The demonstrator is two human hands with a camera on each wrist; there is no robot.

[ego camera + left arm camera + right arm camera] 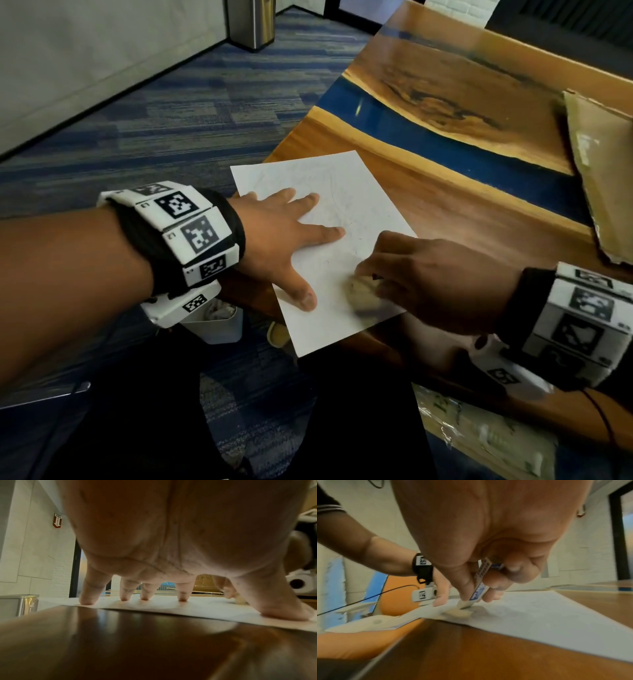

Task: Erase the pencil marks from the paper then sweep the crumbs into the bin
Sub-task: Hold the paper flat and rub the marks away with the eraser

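Observation:
A white paper (356, 205) with faint pencil marks lies at the wooden table's near-left corner, its near corner hanging over the edge. My left hand (318, 263) presses flat on the paper, fingers spread; the left wrist view shows its fingertips (182, 599) on the sheet (205, 607). My right hand (368, 281) grips an eraser (479, 588) in a blue and white sleeve. Its white tip touches the paper (539, 615) near the near edge, blurred with motion. A small white bin (219, 325) stands on the floor under my left wrist.
The table (445, 212) has a blue resin strip across it. A cardboard sheet (603, 178) lies at the right. A steel bin (251, 24) stands far off on the carpet. Plastic-wrapped packs (479, 438) sit low at the right.

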